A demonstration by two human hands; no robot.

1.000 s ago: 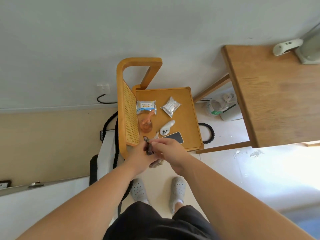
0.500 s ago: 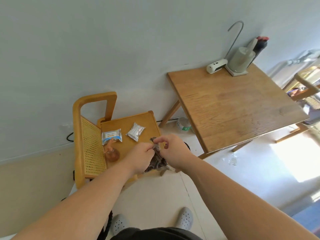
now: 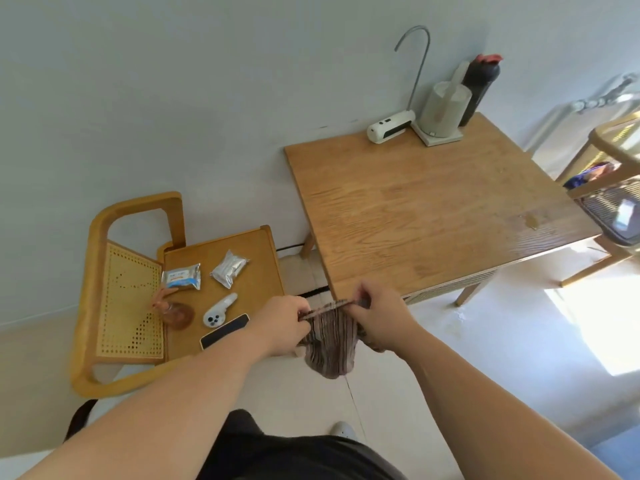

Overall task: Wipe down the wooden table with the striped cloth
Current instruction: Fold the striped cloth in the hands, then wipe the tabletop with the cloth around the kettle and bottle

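Two hands hold one striped cloth (image 3: 332, 344) in the air, just off the near left corner of the wooden table (image 3: 433, 216) and clear of its surface. The left hand (image 3: 282, 322) pinches the cloth's top edge with curled fingers (image 3: 302, 310). The right hand (image 3: 379, 315) pinches the same edge at its other end, so the edge is taut between them and the rest hangs in folds above the floor.

Three things stand at the far edge of the surface: one white gadget (image 3: 391, 125) lying on its side, one pale jug (image 3: 445, 109) on a base, and one dark bottle (image 3: 479, 86) with a red top. One small wet patch (image 3: 530, 221) shines near the right edge.

To the left, one chair (image 3: 100, 271) carries five things on its seat: two foil packets (image 3: 181, 276), one amber bottle (image 3: 177, 315), one white remote (image 3: 218, 311) and one phone (image 3: 225, 330).
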